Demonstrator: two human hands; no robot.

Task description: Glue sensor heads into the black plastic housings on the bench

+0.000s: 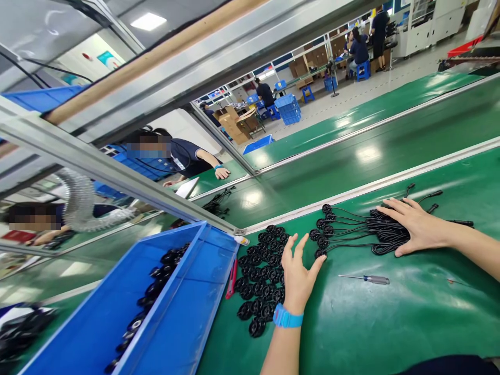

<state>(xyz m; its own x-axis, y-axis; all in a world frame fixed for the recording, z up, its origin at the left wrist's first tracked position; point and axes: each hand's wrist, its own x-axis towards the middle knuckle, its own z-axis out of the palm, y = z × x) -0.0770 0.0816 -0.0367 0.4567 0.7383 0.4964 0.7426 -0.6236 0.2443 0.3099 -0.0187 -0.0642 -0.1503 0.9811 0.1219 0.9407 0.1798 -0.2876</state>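
My left hand [297, 273], with a blue band at the wrist, is open with its fingers apart. It is between a cluster of black round parts [255, 278] and several black round cable ends [323, 229], its thumb close to the lowest one. My right hand [424, 226] is open, with fingers spread over a bundle of black cables [385, 229] lying on the green work surface [390, 328]. It covers part of the bundle; slim connectors [433, 208] stick out beyond it. A screwdriver [373, 279] with a grey handle lies below the bundle.
A blue bin [172, 307] with black parts stands at the left, a red-handled tool [232, 278] beside it. A metal rail [367, 187] borders the work surface at the back. Metal framing [117, 172] crosses overhead. A co-worker's hand [222, 172] rests across the line.
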